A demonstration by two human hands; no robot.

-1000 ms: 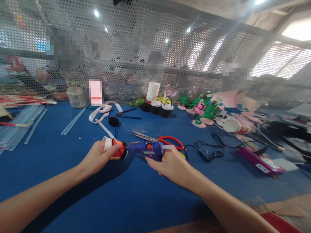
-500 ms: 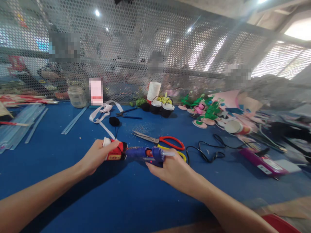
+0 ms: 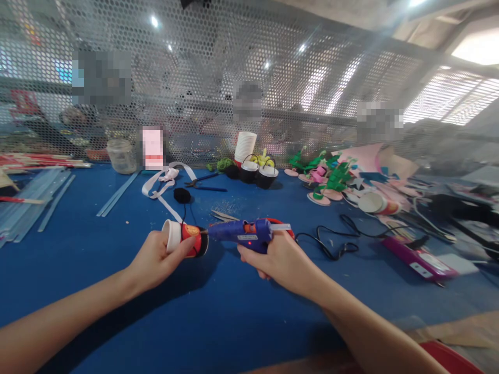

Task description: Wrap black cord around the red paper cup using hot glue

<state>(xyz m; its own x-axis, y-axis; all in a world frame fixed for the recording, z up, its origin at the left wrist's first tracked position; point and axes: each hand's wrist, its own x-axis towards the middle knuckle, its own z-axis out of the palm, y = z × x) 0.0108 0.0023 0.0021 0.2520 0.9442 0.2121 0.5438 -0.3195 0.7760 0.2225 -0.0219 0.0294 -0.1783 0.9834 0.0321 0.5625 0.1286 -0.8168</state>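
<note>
i see my left hand (image 3: 156, 258) curled round a small paper cup with a white rim and a red and orange printed side (image 3: 184, 240), holding it on its side above the blue cloth-covered table (image 3: 218, 322), thumb across the front and fingers tucked behind. my right hand (image 3: 281, 258) is wrapped tight round the grip of a blue plastic hot glue gun with an orange trigger (image 3: 242, 232), and its nozzle tip sits right against the dark bottom end of the cup. just behind the glue gun lie red-handled steel scissors (image 3: 230, 215), mostly hidden by it. to the right of the gun a black power cord (image 3: 331, 244) loops over the table. beyond the gun, nearer the perforated metal screen (image 3: 241, 78), sit a white ribbon strip (image 3: 166, 179), a black pom-pom (image 3: 182, 195) and two small black buckets with wire handles (image 3: 258, 174)
</note>
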